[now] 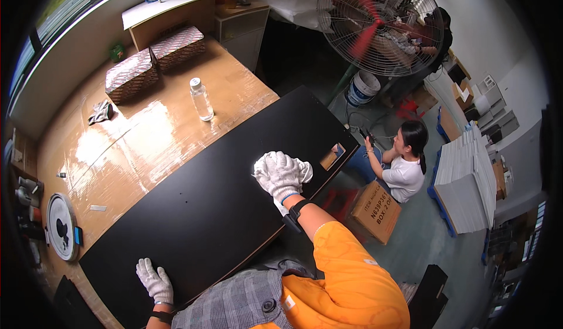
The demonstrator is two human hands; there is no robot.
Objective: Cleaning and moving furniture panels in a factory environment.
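Observation:
A long black panel [205, 206] lies slantwise across the brown-covered table in front of me. It has a rectangular cutout [332, 157] near its far right end. My right hand [277, 173], in a white knit glove, presses a bunched white cloth [305, 171] onto the panel's surface; part of the cloth hangs out below the wrist. Near the panel's lower left end, my left hand [155, 281], gloved too, rests flat with its fingers stretched out and holds nothing.
On the table [234, 94] stand a clear bottle [202, 99] and two patterned boxes [131, 76]; a grey glove [101, 112] and a round white lid [61, 227] lie there. Right of the panel, a person [404, 164] sits beside a carton [376, 213]. A large fan [380, 24] stands beyond.

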